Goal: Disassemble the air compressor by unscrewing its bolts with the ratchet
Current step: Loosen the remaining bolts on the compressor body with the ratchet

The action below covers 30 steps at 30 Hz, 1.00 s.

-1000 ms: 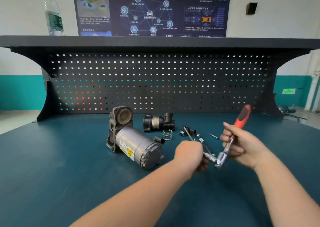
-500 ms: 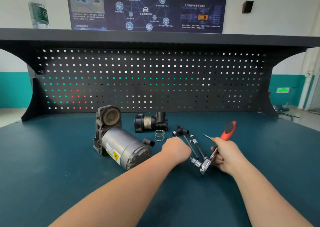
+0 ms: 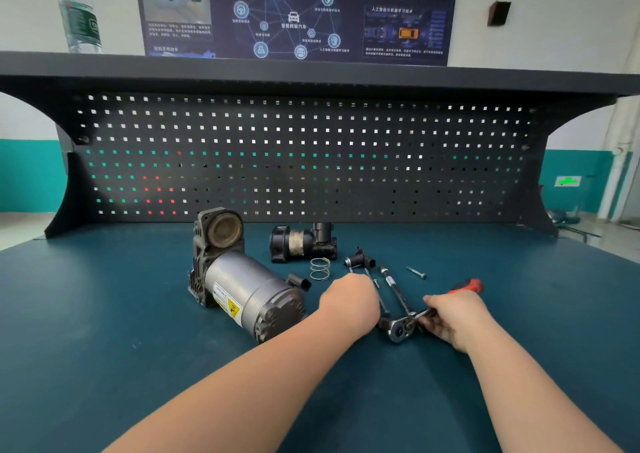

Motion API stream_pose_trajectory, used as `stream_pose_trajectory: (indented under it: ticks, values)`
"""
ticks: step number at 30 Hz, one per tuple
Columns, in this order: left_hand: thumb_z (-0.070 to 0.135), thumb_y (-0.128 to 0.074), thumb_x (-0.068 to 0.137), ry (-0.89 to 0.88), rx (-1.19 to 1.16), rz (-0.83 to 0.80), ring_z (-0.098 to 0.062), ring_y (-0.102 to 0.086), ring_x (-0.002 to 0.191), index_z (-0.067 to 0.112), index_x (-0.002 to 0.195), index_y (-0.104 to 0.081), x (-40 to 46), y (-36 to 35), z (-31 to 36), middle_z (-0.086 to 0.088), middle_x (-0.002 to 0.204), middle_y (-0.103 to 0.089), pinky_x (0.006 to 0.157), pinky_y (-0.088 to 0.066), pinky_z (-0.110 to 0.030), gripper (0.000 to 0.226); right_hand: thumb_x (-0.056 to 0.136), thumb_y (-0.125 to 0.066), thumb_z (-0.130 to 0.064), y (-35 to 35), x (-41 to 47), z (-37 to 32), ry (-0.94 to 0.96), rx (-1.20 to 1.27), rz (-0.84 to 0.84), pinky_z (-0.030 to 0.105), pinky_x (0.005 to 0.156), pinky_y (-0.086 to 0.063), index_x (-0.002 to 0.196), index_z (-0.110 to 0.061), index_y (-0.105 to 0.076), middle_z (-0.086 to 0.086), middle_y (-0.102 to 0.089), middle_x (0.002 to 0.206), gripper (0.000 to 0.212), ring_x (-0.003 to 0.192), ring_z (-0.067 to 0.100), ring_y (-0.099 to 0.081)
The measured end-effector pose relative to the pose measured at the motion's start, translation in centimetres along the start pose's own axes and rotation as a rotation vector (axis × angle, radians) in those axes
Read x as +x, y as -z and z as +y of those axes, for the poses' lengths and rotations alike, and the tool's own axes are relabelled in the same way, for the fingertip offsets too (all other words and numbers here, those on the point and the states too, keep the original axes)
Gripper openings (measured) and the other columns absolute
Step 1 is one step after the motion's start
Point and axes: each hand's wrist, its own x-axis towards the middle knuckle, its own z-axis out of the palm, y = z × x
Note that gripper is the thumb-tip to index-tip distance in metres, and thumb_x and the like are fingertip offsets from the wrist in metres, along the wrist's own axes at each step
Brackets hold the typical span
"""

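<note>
Teal tabletop (image 3: 104, 314) under black pegboard (image 3: 311, 158), air compressor (image 3: 242, 290) lying left, right hand (image 3: 453, 317) fingers clamped on ratchet (image 3: 401, 329), left hand (image 3: 349, 302) fisted, grip unclear.

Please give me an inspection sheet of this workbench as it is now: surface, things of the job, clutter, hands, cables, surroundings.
Surface: dark teal benchtop, no spills seen.
Job's things: air compressor lying on its side; ratchet low on the bench with red handle; detached black part; spring; long bolts; small screw.
Clutter: nothing seen.
Hands: right hand grips the ratchet; left hand closed near the bolts, contents hidden.
Cables: nothing seen.
Surroundings: pegboard; water bottle on shelf; poster.
</note>
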Motion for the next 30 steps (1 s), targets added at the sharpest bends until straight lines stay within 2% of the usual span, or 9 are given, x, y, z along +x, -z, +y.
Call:
stream_pose_trajectory:
  ticks: [3, 5, 8, 11, 15, 18, 22, 26, 30]
  values:
    - [0.021, -0.040, 0.095, -0.097, -0.103, 0.206, -0.022, -0.044, 0.069, 0.014, 0.082, -0.042, -2.4, 1.8, -0.4, -0.001, 0.072, -0.042, 0.062, -0.035, -0.030, 0.015, 0.086, -0.066, -0.006, -0.3, 0.3, 0.0, 0.081, -0.164, 0.116, 0.045, 0.064, -0.059, 0.096, -0.004, -0.036, 0.022, -0.063, 0.085, 0.032, 0.068, 0.037, -0.068]
    - [0.027, -0.040, 0.095, -0.167, -0.162, 0.379, -0.019, -0.043, 0.062, 0.015, 0.078, -0.044, -4.1, 3.4, -1.8, 0.002, 0.067, -0.047, 0.059, -0.032, -0.028, 0.021, 0.084, -0.069, -0.009, -0.6, -0.1, -0.1, 0.083, -0.276, 0.167, 0.050, 0.079, -0.056, 0.107, 0.002, -0.038, 0.021, -0.065, 0.074, 0.040, 0.079, 0.039, -0.069]
    - [0.024, -0.047, 0.092, -0.175, -0.184, 0.566, -0.022, -0.046, 0.068, 0.011, 0.082, -0.055, -5.2, 5.9, -5.9, -0.003, 0.071, -0.057, 0.059, -0.025, -0.029, 0.018, 0.085, -0.068, -0.009, -0.5, -1.2, -0.5, 0.044, -0.340, 0.198, 0.040, 0.058, -0.058, 0.125, 0.006, -0.035, 0.015, -0.059, 0.057, 0.054, 0.057, 0.032, -0.068]
    - [0.022, -0.047, 0.094, -0.068, -0.247, 0.509, -0.023, -0.055, 0.083, 0.011, 0.090, -0.061, -5.1, 7.0, -11.0, -0.002, 0.082, -0.062, 0.071, -0.039, -0.032, 0.018, 0.087, -0.066, -0.024, -0.1, -2.3, -0.6, 0.024, -0.515, 0.222, 0.032, 0.051, -0.053, 0.128, 0.007, -0.037, 0.013, -0.064, 0.063, 0.059, 0.044, 0.024, -0.063]
    - [0.023, -0.040, 0.099, -0.124, -0.202, 0.381, -0.017, -0.053, 0.114, 0.016, 0.108, -0.067, -4.3, 5.3, -15.0, 0.002, 0.114, -0.065, 0.101, -0.033, -0.033, 0.029, 0.089, -0.059, -0.043, -1.4, -5.2, -0.8, 0.416, -0.628, 0.326, 0.032, 0.076, -0.037, 0.121, -0.003, -0.039, 0.016, -0.060, 0.109, 0.055, 0.100, 0.034, -0.058]
    - [0.032, -0.034, 0.100, -0.140, -0.156, 0.408, -0.008, -0.045, 0.120, 0.026, 0.110, -0.067, -3.6, 4.4, -15.9, 0.014, 0.119, -0.061, 0.106, -0.021, -0.029, 0.035, 0.081, -0.059, -0.055, -5.1, -9.4, -0.2, 0.707, -0.442, 0.033, 0.024, 0.077, -0.028, 0.109, -0.017, -0.055, 0.002, -0.063, 0.106, 0.047, 0.102, 0.022, -0.058]
    - [0.035, -0.031, 0.100, -0.124, -0.161, 0.433, -0.007, -0.042, 0.117, 0.029, 0.108, -0.067, -3.2, 4.0, -15.9, 0.016, 0.116, -0.061, 0.106, -0.018, -0.030, 0.037, 0.075, -0.059, -0.068, -10.7, -13.1, 2.3, 0.516, -0.454, -0.463, 0.025, 0.089, -0.040, 0.125, -0.017, -0.053, -0.006, -0.058, 0.124, 0.072, 0.110, 0.011, -0.055]
    - [0.035, -0.031, 0.100, -0.116, -0.166, 0.434, -0.007, -0.041, 0.119, 0.029, 0.108, -0.067, -3.0, 3.8, -15.9, 0.015, 0.117, -0.060, 0.109, -0.016, -0.032, 0.037, 0.072, -0.071, -0.056, -12.8, -13.4, 3.0, 0.494, -0.309, -0.496, 0.029, 0.092, -0.047, 0.119, -0.017, -0.057, -0.002, -0.066, 0.114, 0.063, 0.105, 0.012, -0.061]
    - [0.035, -0.031, 0.100, -0.120, -0.164, 0.443, -0.007, -0.041, 0.117, 0.029, 0.106, -0.067, -2.9, 3.7, -16.0, 0.016, 0.116, -0.061, 0.106, -0.014, -0.029, 0.037, 0.068, -0.073, -0.058, -13.6, -13.5, 2.8, 0.431, -0.279, -0.438, 0.019, 0.069, -0.044, 0.116, -0.017, -0.053, -0.004, -0.063, 0.110, 0.067, 0.097, 0.009, -0.059]
